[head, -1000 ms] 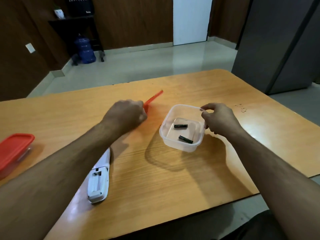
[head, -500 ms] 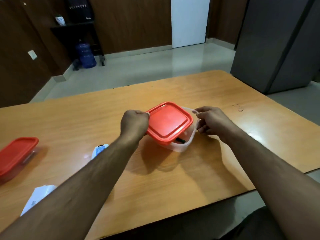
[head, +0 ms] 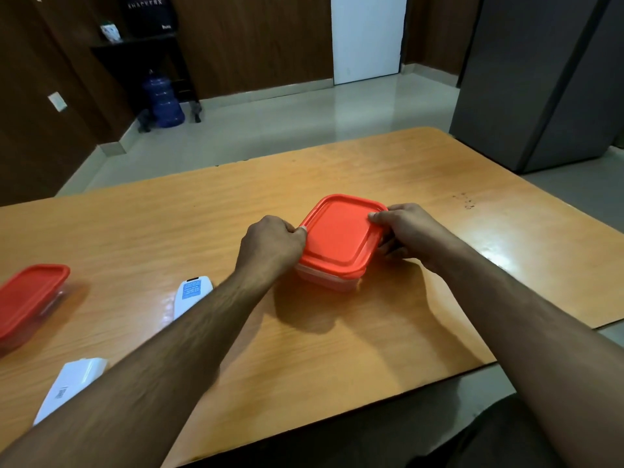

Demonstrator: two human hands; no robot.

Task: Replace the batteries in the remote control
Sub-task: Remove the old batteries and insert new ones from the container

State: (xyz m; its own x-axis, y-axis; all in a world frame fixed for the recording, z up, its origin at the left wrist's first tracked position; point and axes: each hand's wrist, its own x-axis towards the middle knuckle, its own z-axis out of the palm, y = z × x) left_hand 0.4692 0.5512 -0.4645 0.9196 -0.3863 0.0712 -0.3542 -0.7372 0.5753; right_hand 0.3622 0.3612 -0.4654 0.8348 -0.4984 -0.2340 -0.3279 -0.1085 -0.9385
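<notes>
Red lid (head: 337, 236) is pinched at opposite edges by left hand (head: 270, 246) and right hand (head: 410, 229), seated on clear container (head: 329, 282); white remote control (head: 192, 295) lies label-up left of the grip.

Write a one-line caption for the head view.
Both hands, left and right, press the red lid onto the container.

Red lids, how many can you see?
2: one square red plastic lid on the centre container between both hands, another red plastic lid at the wooden table's left edge.
</notes>
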